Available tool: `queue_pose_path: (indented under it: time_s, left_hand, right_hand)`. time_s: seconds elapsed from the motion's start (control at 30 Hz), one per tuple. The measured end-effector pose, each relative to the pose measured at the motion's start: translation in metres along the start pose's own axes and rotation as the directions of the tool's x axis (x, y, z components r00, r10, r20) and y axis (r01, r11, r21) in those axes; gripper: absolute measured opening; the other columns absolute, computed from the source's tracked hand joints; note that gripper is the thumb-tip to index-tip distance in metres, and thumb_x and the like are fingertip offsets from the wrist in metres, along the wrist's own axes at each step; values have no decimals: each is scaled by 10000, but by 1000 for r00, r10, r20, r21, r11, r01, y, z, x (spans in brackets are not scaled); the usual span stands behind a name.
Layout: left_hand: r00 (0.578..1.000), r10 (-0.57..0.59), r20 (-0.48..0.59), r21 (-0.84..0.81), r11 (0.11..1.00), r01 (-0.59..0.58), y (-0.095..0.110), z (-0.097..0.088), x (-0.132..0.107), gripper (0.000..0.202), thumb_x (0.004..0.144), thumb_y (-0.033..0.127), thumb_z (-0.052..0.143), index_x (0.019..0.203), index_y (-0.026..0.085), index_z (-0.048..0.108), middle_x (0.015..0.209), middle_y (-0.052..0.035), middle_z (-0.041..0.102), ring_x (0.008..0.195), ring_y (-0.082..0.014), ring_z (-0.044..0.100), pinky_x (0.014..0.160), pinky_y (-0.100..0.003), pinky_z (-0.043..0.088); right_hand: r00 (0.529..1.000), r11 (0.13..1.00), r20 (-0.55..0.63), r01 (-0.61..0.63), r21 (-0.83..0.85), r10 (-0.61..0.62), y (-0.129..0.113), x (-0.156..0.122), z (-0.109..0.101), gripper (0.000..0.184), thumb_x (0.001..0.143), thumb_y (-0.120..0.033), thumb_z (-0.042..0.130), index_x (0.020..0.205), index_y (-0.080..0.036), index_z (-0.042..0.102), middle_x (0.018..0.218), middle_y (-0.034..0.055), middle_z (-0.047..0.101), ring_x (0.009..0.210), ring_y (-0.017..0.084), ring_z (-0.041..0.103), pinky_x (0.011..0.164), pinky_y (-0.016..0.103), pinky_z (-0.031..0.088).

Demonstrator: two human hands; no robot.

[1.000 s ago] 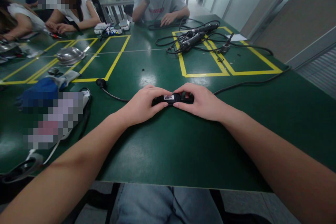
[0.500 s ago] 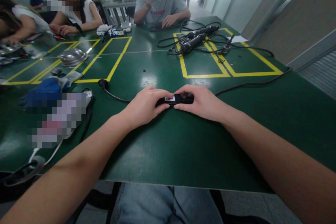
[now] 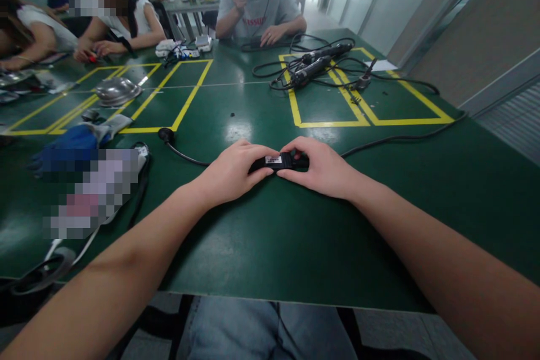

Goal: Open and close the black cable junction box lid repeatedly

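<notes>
My left hand pinches a small black power adapter with a white label, low over the green table. My right hand is closed around the black cable connector at its right end. Block and connector meet end to end; how deep the joint goes I cannot tell. To the left of my hands a black cord leads to a round plug. Another black cable runs from my right hand toward the table's right edge. My palms hide parts of both pieces.
Nearby on the left lie a blue glove and a blurred-out power strip-like object. A metal bowl sits beyond. Electric screwdrivers with coiled cables rest inside yellow tape. A person sits opposite.
My right hand has shifted slightly left, with its connector, toward my left hand. The left hand and the labelled block stay almost where they were.
</notes>
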State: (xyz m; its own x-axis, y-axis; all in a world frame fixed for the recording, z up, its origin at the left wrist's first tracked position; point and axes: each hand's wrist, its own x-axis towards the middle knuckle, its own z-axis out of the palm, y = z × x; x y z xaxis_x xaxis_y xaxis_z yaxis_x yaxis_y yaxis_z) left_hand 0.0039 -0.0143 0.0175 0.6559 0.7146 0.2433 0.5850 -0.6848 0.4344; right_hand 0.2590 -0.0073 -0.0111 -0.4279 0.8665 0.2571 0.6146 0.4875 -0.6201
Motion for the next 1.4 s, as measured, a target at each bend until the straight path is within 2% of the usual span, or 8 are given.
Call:
queue_pose_path:
  time_s: [0.4, 0.7, 0.87, 0.93, 1.07, 1.17, 1.23, 1.4]
  left_hand:
    - [996, 89, 13, 34, 995, -89, -2, 3, -1, 318, 1080, 214, 660, 1388, 197, 732, 1347, -123, 822, 1270, -302, 750, 1166, -512, 548]
    - [999, 51, -2, 32, 998, -51, -3, 3, -3, 326, 1082, 260, 668, 1395, 208, 739, 1356, -129, 810, 1279, -314, 734, 1167, -513, 556]
    - [996, -60, -62, -122, 991, 52, -4, 4, -2, 331, 1069, 310, 674, 1375, 216, 757, 1313, -101, 827, 1192, -279, 754, 1110, -466, 587]
    - [983, -131, -128, -149, 982, 112, -6, 3, -1, 342, 1068, 329, 664, 1377, 213, 756, 1316, -99, 826, 1171, -277, 752, 1085, -454, 598]
    - [929, -253, -269, -10, 966, 259, -13, 1, 1, 306, 1018, 283, 690, 1312, 229, 753, 1300, -94, 829, 1237, -321, 709, 1130, -522, 577]
    - [901, -335, -275, 55, 930, 362, -22, -1, 1, 278, 975, 259, 714, 1250, 225, 744, 1254, -110, 833, 1230, -345, 705, 1104, -551, 590]
    - [898, -361, -254, 62, 920, 387, -28, -1, 1, 255, 971, 268, 710, 1220, 223, 745, 1225, -114, 835, 1188, -341, 721, 1071, -546, 604]
    - [914, -330, -238, 95, 928, 360, -34, 0, 0, 242, 982, 290, 689, 1207, 235, 759, 1181, -103, 843, 1142, -336, 737, 1031, -531, 616]
  right_hand:
    - [998, 996, 9, 69, -48, -68, -1, 0, -1, 300, 917, -428, 861, 1137, -244, 773, 1131, 92, 781, 1022, 303, 732, 945, 478, 598]
    - [995, 993, 18, 100, -62, -99, -2, -1, -2, 305, 932, -423, 844, 1170, -249, 766, 1180, 106, 781, 1072, 320, 734, 984, 490, 596]
    - [999, 1000, -16, 29, -11, -29, -2, -2, 1, 635, 889, -435, 867, 1451, -239, 645, 1241, 115, 779, 1060, 315, 744, 982, 503, 606]
    - [1000, 1000, -29, 12, 2, -12, -2, -2, 2, 692, 881, -435, 875, 1485, -251, 591, 1213, 102, 783, 1046, 311, 744, 969, 506, 607]
    - [1000, 1000, -25, -4, 27, 5, -5, -2, 2, 555, 890, -429, 861, 1343, -279, 578, 1168, 80, 783, 1006, 293, 734, 937, 486, 605]
    - [1000, 1000, -18, -12, 23, 12, -8, -2, 0, 408, 917, -434, 825, 1202, -271, 583, 1144, 84, 774, 977, 280, 724, 901, 455, 599]
    - [1000, 1000, -9, -10, 1, 10, -9, -2, -1, 310, 942, -422, 791, 1124, -266, 595, 1102, 83, 766, 958, 278, 719, 868, 436, 588]
    - [1000, 999, 6, 21, -34, -21, -8, 0, -6, 149, 960, -340, 743, 990, -256, 624, 989, 68, 754, 890, 263, 696, 811, 405, 554]
